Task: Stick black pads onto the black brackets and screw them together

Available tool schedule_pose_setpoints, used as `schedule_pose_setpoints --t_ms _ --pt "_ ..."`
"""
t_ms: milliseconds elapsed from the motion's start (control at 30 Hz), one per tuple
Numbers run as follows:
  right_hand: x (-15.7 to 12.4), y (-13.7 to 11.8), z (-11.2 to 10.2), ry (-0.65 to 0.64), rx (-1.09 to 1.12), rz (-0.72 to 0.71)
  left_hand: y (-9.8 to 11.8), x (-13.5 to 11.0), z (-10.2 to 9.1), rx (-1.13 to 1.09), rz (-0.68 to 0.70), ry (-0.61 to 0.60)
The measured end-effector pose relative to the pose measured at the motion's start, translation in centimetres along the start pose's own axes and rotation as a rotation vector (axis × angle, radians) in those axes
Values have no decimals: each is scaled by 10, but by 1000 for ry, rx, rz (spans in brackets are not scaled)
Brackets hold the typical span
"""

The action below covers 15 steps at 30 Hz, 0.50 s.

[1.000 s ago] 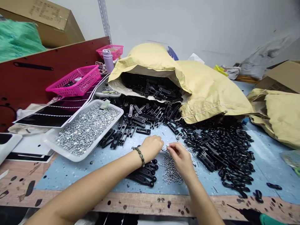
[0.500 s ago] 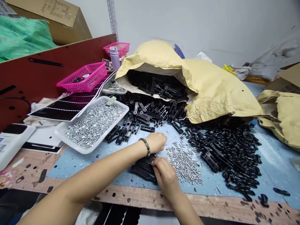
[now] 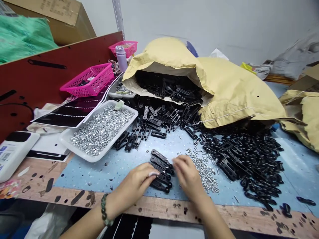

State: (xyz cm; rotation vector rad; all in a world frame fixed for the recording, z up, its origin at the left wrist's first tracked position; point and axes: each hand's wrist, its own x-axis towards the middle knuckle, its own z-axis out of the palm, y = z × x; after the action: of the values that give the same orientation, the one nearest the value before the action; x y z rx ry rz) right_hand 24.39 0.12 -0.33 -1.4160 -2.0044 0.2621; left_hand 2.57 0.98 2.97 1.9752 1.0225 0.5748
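Head view, overlapped black slotted strips (image 3: 160, 169), left hand (image 3: 133, 184) fingers pressed together against them, right hand (image 3: 188, 174) fingers loosely spread beside them

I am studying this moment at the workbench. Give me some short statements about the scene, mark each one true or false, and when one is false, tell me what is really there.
1. The left hand wears a beaded bracelet on its wrist. True.
2. The right hand is holding the white tray. False: it is at a short row of black perforated bars, and the tray lies away to the left.
3. Small silver nuts fill the white tray. True.
4. The pink basket sits on top of the yellow paper sack. False: it stands left of the sack, in front of a dark red board.
5. A large heap of black parts lies beside the yellow paper sack. True.
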Motion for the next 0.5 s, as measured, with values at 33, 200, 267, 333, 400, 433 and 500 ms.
schedule_pose_setpoints --t_ms 33,200,267,333,400,433,500 --pt "6 8 -1 -7 -68 40 0 -3 5 53 6 0" --pt "30 35 4 -166 -254 103 2 -8 23 343 162 -35" --pt "31 34 4 -152 -237 102 4 -9 27 414 220 -19" --pt "25 27 -2 -128 -207 92 5 -10 27 431 245 -8" --pt "14 14 -9 -58 -89 93 6 -10 26 415 244 -20" --pt "8 6 -12 -16 -5 99 7 -11 25 407 242 -31" --pt "-7 -10 -13 52 162 107 6 -11 24 396 244 -44"
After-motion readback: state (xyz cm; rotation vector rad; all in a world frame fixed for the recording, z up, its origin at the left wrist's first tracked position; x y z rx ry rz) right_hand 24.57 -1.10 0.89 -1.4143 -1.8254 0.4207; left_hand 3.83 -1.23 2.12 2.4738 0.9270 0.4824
